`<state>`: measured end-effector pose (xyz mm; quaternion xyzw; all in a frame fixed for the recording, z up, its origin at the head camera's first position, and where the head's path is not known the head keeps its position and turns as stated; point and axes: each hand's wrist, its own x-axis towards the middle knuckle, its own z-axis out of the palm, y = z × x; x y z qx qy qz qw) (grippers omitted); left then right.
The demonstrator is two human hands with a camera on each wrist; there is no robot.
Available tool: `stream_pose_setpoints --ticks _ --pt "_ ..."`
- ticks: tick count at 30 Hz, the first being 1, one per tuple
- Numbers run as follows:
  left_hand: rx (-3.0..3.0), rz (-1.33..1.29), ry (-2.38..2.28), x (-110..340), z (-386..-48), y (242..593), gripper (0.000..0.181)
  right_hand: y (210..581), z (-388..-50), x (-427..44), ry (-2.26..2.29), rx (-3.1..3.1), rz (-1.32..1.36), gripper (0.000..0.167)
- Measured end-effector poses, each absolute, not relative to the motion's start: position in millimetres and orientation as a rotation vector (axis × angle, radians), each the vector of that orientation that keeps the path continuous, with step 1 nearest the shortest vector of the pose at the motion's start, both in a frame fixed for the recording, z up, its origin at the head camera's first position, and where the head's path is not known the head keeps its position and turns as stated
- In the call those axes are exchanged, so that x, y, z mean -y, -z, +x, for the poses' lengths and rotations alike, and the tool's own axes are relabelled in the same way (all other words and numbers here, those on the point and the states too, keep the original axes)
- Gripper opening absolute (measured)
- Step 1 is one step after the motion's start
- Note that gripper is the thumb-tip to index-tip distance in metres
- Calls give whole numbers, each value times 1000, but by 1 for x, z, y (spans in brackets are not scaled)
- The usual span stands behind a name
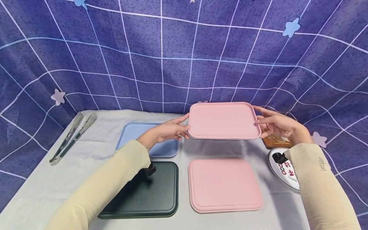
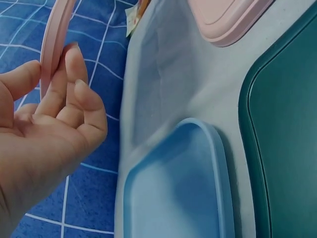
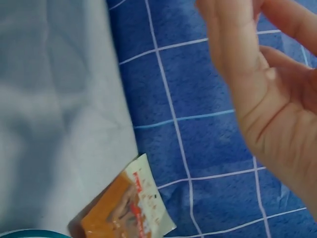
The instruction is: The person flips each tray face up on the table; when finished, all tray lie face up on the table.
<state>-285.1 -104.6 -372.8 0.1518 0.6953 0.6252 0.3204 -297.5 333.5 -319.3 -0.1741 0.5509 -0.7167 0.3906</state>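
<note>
A pink rectangular tray [image 1: 225, 120] with a low rim is held up above the back of the table, tilted so its inside faces the head camera. My left hand [image 1: 168, 130] pinches its left edge; in the left wrist view the thumb and fingers grip the pink rim [image 2: 53, 44]. At the opposite end my right hand [image 1: 277, 123] grips the right edge, thumb over the rim. The right wrist view shows part of that hand [image 3: 267, 84], with the tray out of sight. Below lies a second pink tray or board [image 1: 225, 185], flat on the table.
A blue tray [image 1: 165, 148] and a dark green tray [image 1: 155, 195] lie at left, partly behind my left arm. Metal tongs [image 1: 72, 137] rest at the far left. Near my right arm are an orange-brown packet [image 1: 277, 141] and a round white lid or tin [image 1: 283, 169].
</note>
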Motion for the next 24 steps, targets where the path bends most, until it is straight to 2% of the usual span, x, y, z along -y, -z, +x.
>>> stream_pose_setpoints --ticks 5,12,19,24 --pt "-1785 384 -1675 107 -285 372 74 335 -300 -337 1890 -1336 -525 63" --pt "-1790 349 -1704 106 -285 373 76 350 -300 -338 1927 -1458 -439 55" --pt "-1860 329 -1658 106 -287 373 78 353 -298 -339 1776 -1573 -379 84" --pt "-1909 330 -1600 106 -288 377 79 359 -297 -336 1734 -1557 -350 93"
